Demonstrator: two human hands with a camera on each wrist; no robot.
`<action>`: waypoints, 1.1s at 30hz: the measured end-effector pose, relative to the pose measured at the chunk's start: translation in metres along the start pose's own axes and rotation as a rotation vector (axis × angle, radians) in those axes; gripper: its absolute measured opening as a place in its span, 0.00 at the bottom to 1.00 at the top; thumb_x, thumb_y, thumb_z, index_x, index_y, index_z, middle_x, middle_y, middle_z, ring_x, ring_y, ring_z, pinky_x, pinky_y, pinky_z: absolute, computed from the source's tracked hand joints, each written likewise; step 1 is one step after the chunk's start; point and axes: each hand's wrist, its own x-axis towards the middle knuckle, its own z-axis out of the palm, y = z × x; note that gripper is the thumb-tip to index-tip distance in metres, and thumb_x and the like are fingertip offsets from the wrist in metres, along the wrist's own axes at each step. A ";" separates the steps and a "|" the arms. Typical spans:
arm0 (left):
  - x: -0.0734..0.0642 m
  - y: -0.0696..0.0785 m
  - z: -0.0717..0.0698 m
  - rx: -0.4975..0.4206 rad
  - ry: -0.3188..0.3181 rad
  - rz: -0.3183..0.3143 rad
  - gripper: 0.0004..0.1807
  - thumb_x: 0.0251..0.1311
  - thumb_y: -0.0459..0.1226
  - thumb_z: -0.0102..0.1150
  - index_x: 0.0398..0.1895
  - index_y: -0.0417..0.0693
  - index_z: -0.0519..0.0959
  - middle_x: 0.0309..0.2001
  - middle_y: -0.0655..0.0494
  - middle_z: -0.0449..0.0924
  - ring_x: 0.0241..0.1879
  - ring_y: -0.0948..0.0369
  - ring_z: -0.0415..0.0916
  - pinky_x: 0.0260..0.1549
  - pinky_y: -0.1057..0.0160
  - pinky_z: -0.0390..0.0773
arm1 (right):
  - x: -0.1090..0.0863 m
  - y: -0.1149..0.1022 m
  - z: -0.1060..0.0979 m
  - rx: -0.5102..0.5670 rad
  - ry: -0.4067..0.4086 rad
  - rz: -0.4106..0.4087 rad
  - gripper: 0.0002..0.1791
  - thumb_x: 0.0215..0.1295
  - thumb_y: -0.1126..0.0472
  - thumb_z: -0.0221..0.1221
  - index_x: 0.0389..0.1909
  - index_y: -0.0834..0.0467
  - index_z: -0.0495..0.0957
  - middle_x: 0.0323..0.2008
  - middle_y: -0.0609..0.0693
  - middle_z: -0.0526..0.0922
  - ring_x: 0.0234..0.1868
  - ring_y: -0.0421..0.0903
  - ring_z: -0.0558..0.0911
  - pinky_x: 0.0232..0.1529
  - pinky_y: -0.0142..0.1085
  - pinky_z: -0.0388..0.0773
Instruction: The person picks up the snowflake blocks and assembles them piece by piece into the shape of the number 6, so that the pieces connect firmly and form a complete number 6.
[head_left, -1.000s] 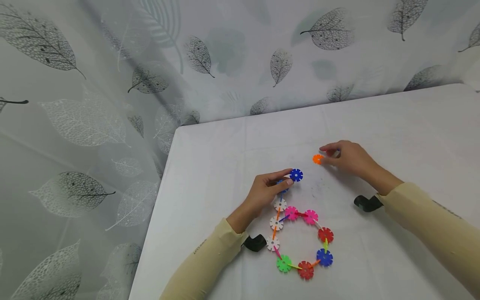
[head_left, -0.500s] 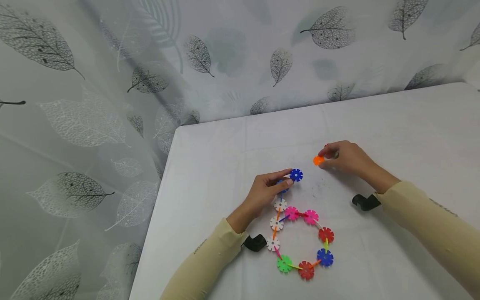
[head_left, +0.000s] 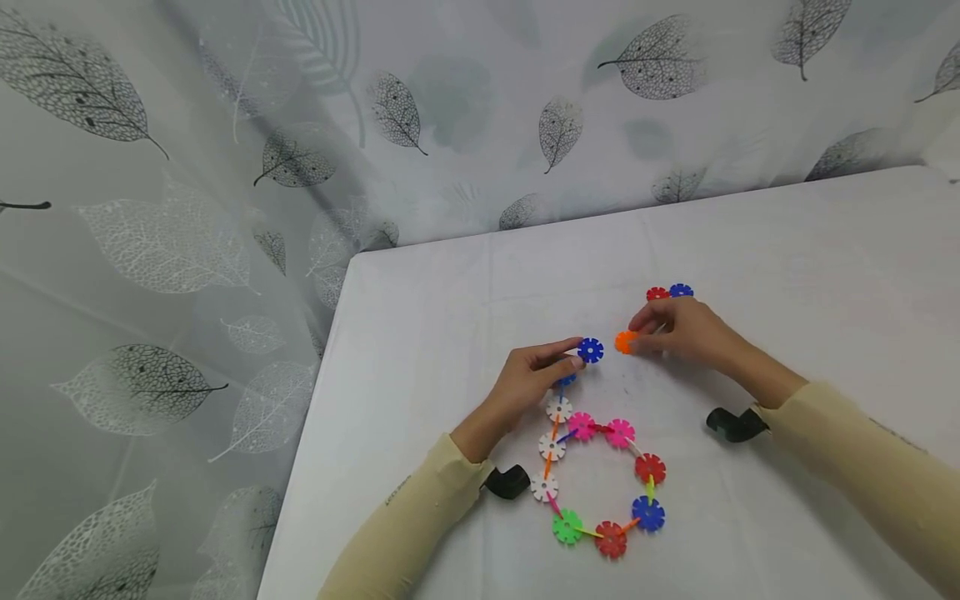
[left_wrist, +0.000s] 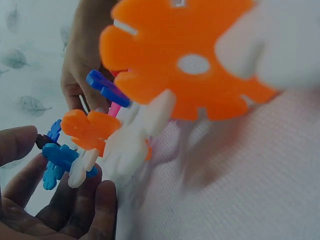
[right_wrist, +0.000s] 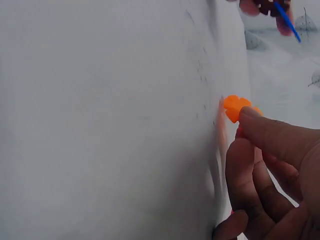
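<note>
Notched plastic interlocking discs are joined into a chain: a ring with a short tail. At the tail's tip, my left hand pinches the chain between thumb and fingers, beside a blue disc. The left wrist view shows a dark brown piece at these fingertips, with light-blue discs next to it. My right hand pinches a loose orange disc by its edge, close to the right of that blue disc. White discs run down the ring's left side.
A loose red disc and another blue disc lie just behind my right hand, partly covered by it. The white-covered table meets a leaf-patterned curtain at the back and left. Black wrist mounts jut from both sleeves.
My right hand has pinched the orange disc and drawn it nearer, toward the left hand. This uncovers the red and blue discs behind. The left hand stays in place.
</note>
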 end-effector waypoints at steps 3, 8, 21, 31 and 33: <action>0.001 -0.001 -0.001 -0.005 -0.003 -0.007 0.19 0.68 0.44 0.64 0.61 0.60 0.83 0.47 0.59 0.87 0.48 0.65 0.79 0.50 0.63 0.78 | -0.006 -0.002 0.005 0.017 -0.026 -0.034 0.13 0.63 0.62 0.70 0.46 0.63 0.85 0.37 0.51 0.85 0.32 0.46 0.81 0.33 0.33 0.80; 0.001 -0.001 -0.001 -0.001 -0.003 -0.004 0.19 0.69 0.43 0.63 0.62 0.57 0.82 0.46 0.55 0.87 0.46 0.64 0.79 0.51 0.62 0.79 | -0.015 -0.009 0.011 0.031 -0.038 -0.061 0.11 0.64 0.61 0.69 0.45 0.61 0.84 0.32 0.47 0.85 0.28 0.44 0.82 0.35 0.36 0.80; 0.003 -0.002 0.000 0.011 0.008 -0.011 0.19 0.68 0.43 0.64 0.61 0.57 0.83 0.46 0.56 0.87 0.46 0.64 0.80 0.52 0.62 0.79 | -0.028 -0.019 0.016 0.040 0.047 -0.130 0.07 0.63 0.60 0.71 0.39 0.57 0.86 0.31 0.44 0.87 0.33 0.43 0.85 0.35 0.34 0.81; 0.002 -0.003 0.001 0.010 0.011 -0.015 0.18 0.68 0.43 0.65 0.61 0.57 0.83 0.45 0.55 0.88 0.45 0.65 0.81 0.49 0.65 0.79 | -0.031 -0.020 0.020 0.050 0.077 -0.111 0.06 0.62 0.60 0.71 0.39 0.56 0.87 0.32 0.44 0.87 0.35 0.44 0.86 0.37 0.33 0.82; 0.002 -0.002 0.001 0.010 0.016 -0.018 0.18 0.67 0.43 0.65 0.60 0.57 0.84 0.45 0.55 0.88 0.44 0.65 0.81 0.48 0.66 0.79 | -0.031 -0.021 0.021 0.039 0.094 -0.105 0.06 0.62 0.59 0.71 0.39 0.55 0.88 0.32 0.43 0.87 0.35 0.44 0.86 0.37 0.34 0.82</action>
